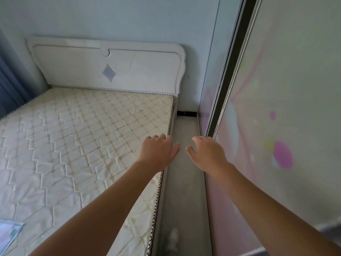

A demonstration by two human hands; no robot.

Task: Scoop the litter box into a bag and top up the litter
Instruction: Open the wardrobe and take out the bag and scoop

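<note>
No litter box, scoop, bag or litter shows in the head view. Both my arms reach forward over the narrow floor gap between a bed and a wardrobe. My left hand hovers above the mattress's right edge, fingers apart and empty. My right hand hangs over the gap close to the wardrobe door, fingers spread, holding nothing. The two hands are a short way apart, palms down.
A bare quilted mattress with a white headboard fills the left. A sliding wardrobe door with pink patterns walls off the right. Blue curtains hang at far left. A printed sheet lies on the mattress's near left corner.
</note>
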